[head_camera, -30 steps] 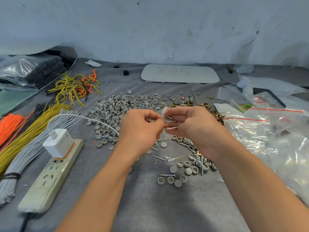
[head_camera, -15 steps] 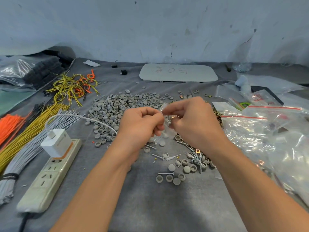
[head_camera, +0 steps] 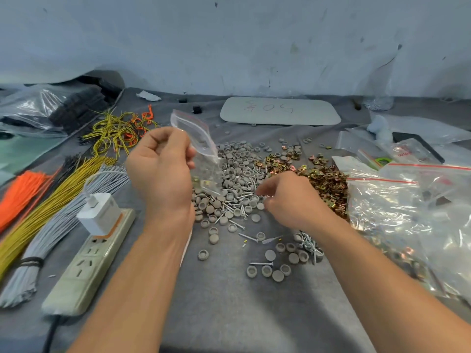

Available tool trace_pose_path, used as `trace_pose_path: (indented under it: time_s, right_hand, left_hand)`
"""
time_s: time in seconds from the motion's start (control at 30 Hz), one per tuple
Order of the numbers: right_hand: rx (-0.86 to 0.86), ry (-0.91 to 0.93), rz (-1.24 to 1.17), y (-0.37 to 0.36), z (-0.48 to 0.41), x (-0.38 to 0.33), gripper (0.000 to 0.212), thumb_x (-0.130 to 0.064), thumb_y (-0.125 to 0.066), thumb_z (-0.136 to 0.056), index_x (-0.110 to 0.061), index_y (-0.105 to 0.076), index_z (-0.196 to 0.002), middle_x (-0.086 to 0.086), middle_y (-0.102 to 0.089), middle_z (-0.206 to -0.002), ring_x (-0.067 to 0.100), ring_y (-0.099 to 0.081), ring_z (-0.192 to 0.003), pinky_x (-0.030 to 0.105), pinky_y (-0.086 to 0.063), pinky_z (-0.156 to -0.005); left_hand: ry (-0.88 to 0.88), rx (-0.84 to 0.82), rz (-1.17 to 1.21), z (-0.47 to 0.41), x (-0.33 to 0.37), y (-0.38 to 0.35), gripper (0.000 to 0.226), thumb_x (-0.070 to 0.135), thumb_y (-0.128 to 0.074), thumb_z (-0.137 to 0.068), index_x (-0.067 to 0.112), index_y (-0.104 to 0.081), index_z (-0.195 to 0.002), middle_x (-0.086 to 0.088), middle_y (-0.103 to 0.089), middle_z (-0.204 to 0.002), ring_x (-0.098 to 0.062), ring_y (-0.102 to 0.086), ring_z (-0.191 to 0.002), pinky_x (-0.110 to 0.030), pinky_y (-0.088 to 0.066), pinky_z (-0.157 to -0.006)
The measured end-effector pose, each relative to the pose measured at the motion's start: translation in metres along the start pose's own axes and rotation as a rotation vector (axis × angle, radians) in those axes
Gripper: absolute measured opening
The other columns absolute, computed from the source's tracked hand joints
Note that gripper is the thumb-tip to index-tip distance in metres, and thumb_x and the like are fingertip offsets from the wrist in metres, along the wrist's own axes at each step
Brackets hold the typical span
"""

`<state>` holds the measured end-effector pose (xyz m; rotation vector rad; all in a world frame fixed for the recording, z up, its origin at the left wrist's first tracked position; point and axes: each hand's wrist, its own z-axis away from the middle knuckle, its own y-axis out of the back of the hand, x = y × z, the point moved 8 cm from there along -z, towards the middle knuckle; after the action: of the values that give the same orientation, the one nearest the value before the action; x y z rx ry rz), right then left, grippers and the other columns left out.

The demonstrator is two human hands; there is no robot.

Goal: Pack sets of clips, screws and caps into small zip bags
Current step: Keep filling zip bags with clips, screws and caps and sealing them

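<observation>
Filling step in hand, one set under way. A small zip bag [head_camera: 197, 138] is held up above the bench [head_camera: 229, 314] by the left hand [head_camera: 163, 174], pinched at one side between thumb and curled fingers; a couple of gold pieces are seen at its bottom. The right hand [head_camera: 293, 202] is lowered to the near edge of the mixed caps [head_camera: 237, 159] and screws [head_camera: 235, 206], fingers curled downward; whether anything is pinched cannot be told. The loose clips [head_camera: 323, 177] lie just beyond that hand. Judged next: a screw or cap is to be picked singly from the tangle and carried to the bag's mouth, which must be kept parted. Against half a second ago: the hands, then joined at the bag in mid-view, are now apart, the bag lifted to the left and the right hand dropped to the pile.
</observation>
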<state>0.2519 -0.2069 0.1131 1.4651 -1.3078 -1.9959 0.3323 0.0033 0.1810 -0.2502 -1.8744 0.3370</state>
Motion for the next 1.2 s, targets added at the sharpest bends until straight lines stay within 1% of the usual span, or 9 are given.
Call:
trace_pose_path:
  time_s: [0.1, 0.33, 0.47, 0.57, 0.67, 0.77, 0.9, 1.1, 1.2]
  right_hand:
    - [-0.121, 0.055, 0.042, -0.023, -0.013, -0.012, 0.053, 0.0, -0.055, -0.096, -0.032, -0.065, -0.136, -0.003, -0.066, -0.139, 0.017, -0.067, -0.116, 0.025, -0.054, -0.095]
    - [-0.192, 0.154, 0.373, -0.046, -0.033, -0.038, 0.04, 0.002, -0.063, -0.086, -0.017, -0.065, -0.121, 0.004, -0.065, -0.117, 0.024, -0.061, -0.1, 0.033, -0.054, -0.087]
    - [-0.036, 0.154, 0.463, -0.042, -0.029, -0.045, 0.039, -0.003, -0.059, -0.086, -0.021, -0.065, -0.121, 0.004, -0.066, -0.117, 0.03, -0.064, -0.107, 0.037, -0.048, -0.076]
    - [0.071, 0.143, 0.277, -0.032, -0.029, -0.056, 0.042, 0.003, -0.06, -0.083, -0.026, -0.074, -0.111, 0.002, -0.074, -0.11, 0.027, -0.068, -0.101, 0.035, -0.056, -0.079]
    - [-0.069, 0.254, 0.054, -0.051, -0.025, -0.081, 0.043, 0.001, -0.059, -0.088, -0.031, -0.077, -0.111, -0.003, -0.075, -0.101, 0.016, -0.067, -0.088, 0.024, -0.053, -0.081]
    - [-0.219, 0.372, 0.201, -0.086, -0.017, -0.098, 0.043, -0.001, -0.065, -0.083, -0.028, -0.071, -0.117, 0.001, -0.071, -0.095, 0.021, -0.065, -0.089, 0.029, -0.051, -0.078]
    - [-0.175, 0.456, 0.408, -0.095, -0.015, -0.098, 0.045, -0.01, -0.082, -0.078, -0.019, -0.056, -0.114, -0.001, -0.043, -0.094, 0.028, -0.054, -0.1, 0.043, -0.05, -0.092]
    - [-0.162, 0.415, 0.494, -0.096, -0.005, -0.093, 0.037, -0.014, -0.077, -0.084, -0.017, -0.061, -0.118, 0.002, -0.048, -0.106, 0.032, -0.059, -0.108, 0.04, -0.048, -0.081]
    - [-0.127, 0.472, 0.52, -0.099, 0.004, -0.096, 0.034, -0.017, -0.068, -0.087, -0.017, -0.056, -0.119, 0.005, -0.055, -0.117, 0.031, -0.052, -0.113, 0.043, -0.045, -0.09]
  left_hand:
    - [-0.034, 0.066, -0.089, -0.007, -0.002, 0.009, 0.014, 0.003, -0.064, -0.082, 0.014, -0.067, -0.075, 0.008, -0.055, -0.053, -0.007, -0.044, -0.047, -0.021, -0.036, -0.045]
    - [0.068, 0.069, -0.735, -0.015, -0.032, 0.017, 0.04, 0.041, -0.065, -0.088, 0.017, -0.059, -0.057, 0.014, -0.052, -0.043, -0.003, -0.048, -0.043, -0.028, -0.028, -0.05]
    - [-0.001, 0.059, -0.885, -0.023, -0.024, 0.023, 0.036, 0.043, -0.063, -0.085, 0.018, -0.064, -0.059, 0.008, -0.06, -0.052, -0.012, -0.058, -0.057, -0.027, -0.033, -0.051]
    - [0.0, 0.021, -0.893, -0.025, -0.023, 0.031, 0.024, 0.034, -0.066, -0.078, 0.017, -0.068, -0.061, 0.005, -0.065, -0.054, -0.015, -0.063, -0.058, -0.03, -0.047, -0.054]
    - [0.019, 0.024, -0.846, -0.028, -0.023, 0.038, 0.014, 0.029, -0.072, -0.072, 0.019, -0.069, -0.063, 0.007, -0.067, -0.055, -0.015, -0.066, -0.057, -0.029, -0.05, -0.053]
    - [0.009, 0.022, -0.834, -0.03, -0.021, 0.039, 0.009, 0.027, -0.075, -0.07, 0.02, -0.069, -0.067, 0.005, -0.068, -0.056, -0.014, -0.067, -0.057, -0.025, -0.045, -0.051]
    - [-0.013, -0.056, -0.785, -0.028, -0.02, 0.039, 0.009, 0.021, -0.076, -0.071, 0.021, -0.068, -0.067, 0.005, -0.068, -0.056, -0.017, -0.067, -0.054, -0.028, -0.05, -0.054]
    - [-0.009, -0.084, -0.767, -0.028, -0.017, 0.042, 0.007, 0.02, -0.074, -0.071, 0.02, -0.068, -0.067, 0.004, -0.068, -0.057, -0.017, -0.064, -0.052, -0.03, -0.05, -0.053]
    - [-0.007, -0.074, -0.751, -0.03, -0.017, 0.044, 0.006, 0.02, -0.074, -0.07, 0.02, -0.068, -0.067, 0.001, -0.068, -0.058, -0.023, -0.067, -0.058, -0.031, -0.051, -0.056]
